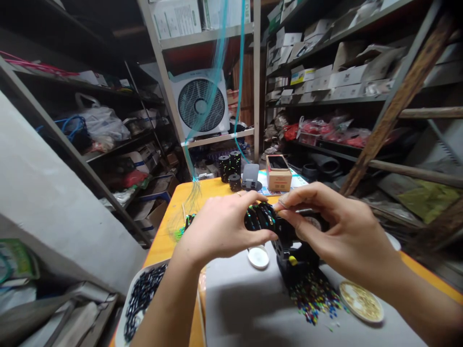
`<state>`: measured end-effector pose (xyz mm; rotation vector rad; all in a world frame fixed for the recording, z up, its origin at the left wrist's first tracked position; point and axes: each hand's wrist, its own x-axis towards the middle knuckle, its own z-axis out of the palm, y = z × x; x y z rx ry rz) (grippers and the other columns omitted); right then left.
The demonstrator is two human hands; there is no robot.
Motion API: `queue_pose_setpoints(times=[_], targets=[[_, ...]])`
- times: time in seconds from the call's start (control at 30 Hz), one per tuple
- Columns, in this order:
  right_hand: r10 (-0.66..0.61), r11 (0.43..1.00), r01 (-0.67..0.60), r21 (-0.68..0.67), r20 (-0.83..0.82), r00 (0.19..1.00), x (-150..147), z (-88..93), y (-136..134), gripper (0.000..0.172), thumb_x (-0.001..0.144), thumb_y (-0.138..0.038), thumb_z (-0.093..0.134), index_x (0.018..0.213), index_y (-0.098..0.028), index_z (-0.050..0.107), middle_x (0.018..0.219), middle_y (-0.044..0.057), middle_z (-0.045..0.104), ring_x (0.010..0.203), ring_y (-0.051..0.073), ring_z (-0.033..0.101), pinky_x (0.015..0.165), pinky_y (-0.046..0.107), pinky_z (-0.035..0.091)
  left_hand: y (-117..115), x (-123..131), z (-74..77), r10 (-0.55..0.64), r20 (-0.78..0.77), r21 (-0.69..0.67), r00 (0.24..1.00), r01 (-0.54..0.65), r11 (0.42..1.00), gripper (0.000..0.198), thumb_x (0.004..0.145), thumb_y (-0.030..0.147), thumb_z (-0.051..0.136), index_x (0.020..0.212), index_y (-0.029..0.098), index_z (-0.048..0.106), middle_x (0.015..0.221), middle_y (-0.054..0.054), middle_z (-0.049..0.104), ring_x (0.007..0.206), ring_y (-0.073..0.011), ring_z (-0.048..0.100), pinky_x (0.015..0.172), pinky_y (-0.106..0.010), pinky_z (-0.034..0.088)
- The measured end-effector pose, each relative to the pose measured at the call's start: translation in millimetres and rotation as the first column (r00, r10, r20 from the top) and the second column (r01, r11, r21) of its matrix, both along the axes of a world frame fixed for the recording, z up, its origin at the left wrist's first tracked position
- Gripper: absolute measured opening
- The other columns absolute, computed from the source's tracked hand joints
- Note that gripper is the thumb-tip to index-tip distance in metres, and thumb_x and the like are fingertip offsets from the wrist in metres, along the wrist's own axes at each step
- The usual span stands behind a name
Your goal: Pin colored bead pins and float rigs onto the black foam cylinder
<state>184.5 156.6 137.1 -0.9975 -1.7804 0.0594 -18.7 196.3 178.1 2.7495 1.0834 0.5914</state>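
My left hand curls around a black spool with shiny green and coloured flecks, thumb below and fingers on top. At the spool's right end, the thumb and forefinger of my right hand are pinched together; whatever sits between them is too small to make out. Just under the hands stands a black device with a yellow knob, partly hidden by my right hand. In front of it lies a heap of tiny multicoloured beads. A shallow dish of gold-coloured bits is beside the beads.
A small white dish lies on the grey board. At left, a white tray holds dark slender pieces. Behind are black spools, a phone on a cardboard box and a grey stand. Turquoise strands hang before a fan.
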Motion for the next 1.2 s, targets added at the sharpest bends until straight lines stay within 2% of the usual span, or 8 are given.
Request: queue_pose_setpoints(times=[0.13,0.33,0.53,0.73,0.83,0.97,1.07,1.2], targets=[[0.019,1.0,-0.02,0.004,0.059,0.998,1.9,-2.1,-0.6,0.012,0.091,-0.013,0.064,0.094,-0.024,0.06,0.089,-0.006,0.069,0.08,0.009,0.068,0.073,0.019,0.05,-0.7,-1.0,-1.0,-0.038,0.018,0.012,0.999,0.038,0.999,0.063,0.077,0.053,0.078,0.129,0.025,0.056,0.127,-0.003,0.069,0.11,-0.0266,0.067,0.088,-0.039,0.052],[0.012,0.998,-0.019,0.058,0.126,0.992,5.8,-12.7,0.1,0.012,0.092,-0.014,0.062,0.095,-0.024,0.055,0.091,-0.005,0.07,0.082,0.01,0.069,0.071,0.021,0.051,0.4,-1.1,-3.1,-0.053,0.007,0.023,0.999,0.053,0.998,0.043,0.082,0.039,0.074,0.121,0.026,0.06,0.115,-0.002,0.072,0.102,-0.0247,0.069,0.084,-0.037,0.052],[0.008,0.997,-0.019,0.069,0.15,0.989,7.3,-7.1,2.4,0.013,0.092,-0.014,0.062,0.092,-0.024,0.053,0.089,-0.004,0.07,0.077,0.013,0.069,0.065,0.023,0.051,4.7,-1.2,2.8,-0.063,0.022,-0.028,0.998,0.064,0.998,0.042,0.081,0.037,0.074,0.12,0.026,0.061,0.12,-0.002,0.072,0.108,-0.0246,0.067,0.089,-0.037,0.051],[0.003,0.998,-0.016,0.068,0.186,0.982,7.5,-4.1,1.9,0.013,0.092,-0.015,0.061,0.09,-0.023,0.051,0.085,-0.003,0.069,0.069,0.012,0.066,0.06,0.023,0.049,1.7,-1.7,1.9,-0.073,-0.051,-0.016,0.996,0.072,0.997,0.078,0.066,0.063,0.082,0.128,0.025,0.054,0.12,-0.003,0.07,0.104,-0.0273,0.068,0.081,-0.038,0.052],[0.004,0.999,-0.012,0.05,0.16,0.987,7.8,-5.6,1.5,0.013,0.092,-0.017,0.061,0.089,-0.023,0.051,0.083,-0.004,0.068,0.067,0.011,0.064,0.058,0.023,0.048,-2.2,-0.4,-3.7,-0.04,-0.174,0.127,0.984,0.063,0.99,0.075,0.069,0.049,0.084,0.129,0.022,0.049,0.119,-0.004,0.067,0.102,-0.0289,0.068,0.073,-0.038,0.051],[0.021,1.0,-0.023,0.017,0.144,0.989,8.8,-5.6,1.2,0.012,0.092,-0.019,0.063,0.088,-0.023,0.052,0.084,-0.003,0.068,0.07,0.012,0.065,0.059,0.023,0.048,-4.8,1.9,-7.9,-0.006,-0.262,0.257,0.965,0.075,0.964,0.046,0.078,0.023,0.066,0.121,0.02,0.049,0.111,-0.004,0.063,0.095,-0.0249,0.067,0.063,-0.036,0.046],[0.01,0.999,-0.016,0.034,0.174,0.985,9.1,-2.2,1.9,0.011,0.092,-0.017,0.062,0.089,-0.023,0.053,0.08,-0.004,0.067,0.064,0.01,0.062,0.054,0.022,0.046,-1.8,2.2,-5.3,-0.019,-0.256,0.217,0.967,0.077,0.973,0.046,0.076,0.019,0.06,0.12,0.02,0.048,0.108,-0.004,0.063,0.091,-0.024,0.067,0.063,-0.035,0.046],[-0.002,0.999,-0.005,0.034,0.195,0.981,8.6,3.8,6.9,0.013,0.09,-0.018,0.06,0.086,-0.023,0.049,0.079,-0.003,0.067,0.062,0.012,0.063,0.052,0.022,0.046,7.1,0.7,3.2,-0.097,-0.171,0.011,0.981,0.1,0.995,0.051,0.076,0.03,0.069,0.121,0.025,0.047,0.114,-0.004,0.064,0.096,-0.0253,0.067,0.073,-0.035,0.05]])
